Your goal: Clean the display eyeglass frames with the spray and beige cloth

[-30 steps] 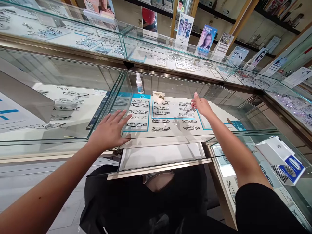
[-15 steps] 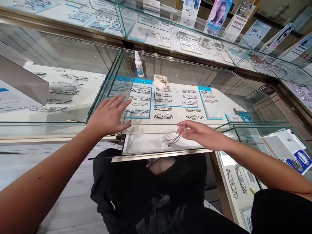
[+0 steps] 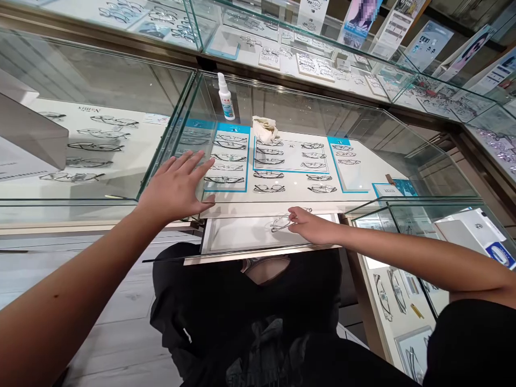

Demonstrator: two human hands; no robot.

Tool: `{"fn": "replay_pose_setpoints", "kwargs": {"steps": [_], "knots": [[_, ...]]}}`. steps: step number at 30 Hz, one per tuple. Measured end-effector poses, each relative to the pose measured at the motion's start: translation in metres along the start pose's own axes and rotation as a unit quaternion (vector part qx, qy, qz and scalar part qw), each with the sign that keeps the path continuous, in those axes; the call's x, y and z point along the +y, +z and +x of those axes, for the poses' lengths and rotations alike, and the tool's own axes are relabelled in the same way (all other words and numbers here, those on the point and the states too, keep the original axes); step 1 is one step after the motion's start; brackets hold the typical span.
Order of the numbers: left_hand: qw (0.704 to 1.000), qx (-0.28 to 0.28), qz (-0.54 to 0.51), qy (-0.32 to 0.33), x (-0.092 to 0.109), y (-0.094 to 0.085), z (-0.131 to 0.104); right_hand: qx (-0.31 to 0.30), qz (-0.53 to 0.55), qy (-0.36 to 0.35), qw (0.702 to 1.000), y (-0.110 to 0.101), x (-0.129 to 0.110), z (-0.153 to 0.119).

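My right hand (image 3: 308, 224) is closed on a pair of thin-rimmed eyeglasses (image 3: 279, 222), low over the white drawer (image 3: 237, 236) that is pulled out in front of my lap. Part of the frame is hidden behind the fingers. My left hand (image 3: 175, 188) lies spread on the glass counter top at the left, holding nothing. Beneath the glass, several eyeglasses (image 3: 269, 188) sit in rows on white and blue display boards. A crumpled cream cloth (image 3: 264, 129) rests on the glass beyond my hands, with a white spray bottle (image 3: 226, 99) standing upright behind it.
A grey-white box (image 3: 34, 131) stands on the left counter. Papers and a blue-and-white card (image 3: 500, 252) lie on the right counter. Farther back runs another glass case (image 3: 322, 40) with advertising cards on it. Glass edges surround the drawer.
My right hand has lowered and moved slightly left with the eyeglasses, which now lie flatter over the drawer. My left hand stays spread on the glass. The view has shifted slightly.
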State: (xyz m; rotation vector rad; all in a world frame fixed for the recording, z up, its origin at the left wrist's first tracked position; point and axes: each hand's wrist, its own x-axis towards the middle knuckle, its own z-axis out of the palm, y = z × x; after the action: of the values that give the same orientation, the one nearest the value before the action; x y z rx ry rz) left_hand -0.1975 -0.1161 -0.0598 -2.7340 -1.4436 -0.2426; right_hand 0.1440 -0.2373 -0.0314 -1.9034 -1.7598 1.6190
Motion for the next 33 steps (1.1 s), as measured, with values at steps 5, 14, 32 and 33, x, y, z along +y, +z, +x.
{"fn": "replay_pose_setpoints", "kwargs": {"steps": [5, 14, 32, 33], "knots": [[1.000, -0.002, 0.006, 0.003, -0.001, 0.000, 0.000, 0.061, -0.153, -0.027, 0.986, -0.006, 0.029, 0.048], [1.000, 0.012, -0.005, 0.008, -0.005, 0.003, 0.001, 0.255, -0.264, -0.077, 0.927, -0.024, 0.068, 0.130], [0.998, 0.049, -0.033, 0.019, -0.008, 0.010, 0.000, 0.530, -0.131, -0.039, 0.837, -0.114, 0.123, 0.215], [0.998, 0.053, -0.035, 0.020, -0.009, 0.010, 0.000, 0.547, -0.122, -0.025, 0.828, -0.124, 0.130, 0.211]]}}
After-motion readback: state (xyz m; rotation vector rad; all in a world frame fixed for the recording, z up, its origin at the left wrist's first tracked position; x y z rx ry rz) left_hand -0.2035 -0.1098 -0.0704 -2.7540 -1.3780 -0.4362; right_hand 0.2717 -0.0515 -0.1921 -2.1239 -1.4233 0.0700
